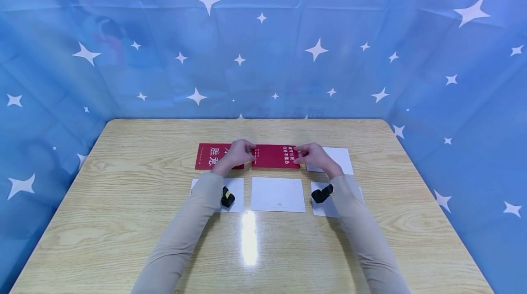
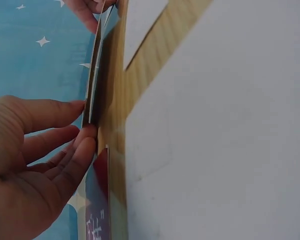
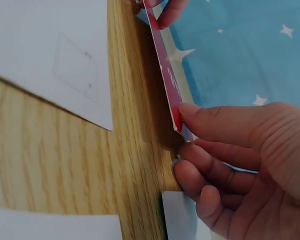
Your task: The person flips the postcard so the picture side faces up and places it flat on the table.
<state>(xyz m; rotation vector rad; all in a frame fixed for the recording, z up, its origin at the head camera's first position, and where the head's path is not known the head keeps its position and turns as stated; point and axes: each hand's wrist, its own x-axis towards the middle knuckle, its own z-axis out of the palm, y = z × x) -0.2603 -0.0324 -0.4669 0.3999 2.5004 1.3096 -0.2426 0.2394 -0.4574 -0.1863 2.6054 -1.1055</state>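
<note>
A red card [image 1: 269, 157] with white Chinese characters is pinched at its two short edges, in the back row on the table. My left hand [image 1: 239, 153] grips its left edge, thumb on one face and fingers on the other. At the right edge, my right hand [image 1: 316, 154] pinches it the same way. Both wrist views show the card [image 3: 165, 70] edge-on, a little above the wood. Under my left hand lies another red card [image 1: 204, 159] with white characters, partly covered. A white card [image 1: 339, 159] lies beside my right hand.
Nearer to me is a row of white cards: a middle one [image 1: 277, 193], a left one [image 1: 235, 189] and a right one [image 1: 325, 209], the outer two partly hidden by my sleeves. A blue star-patterned curtain [image 1: 263, 79] hangs behind the wooden table [image 1: 123, 202].
</note>
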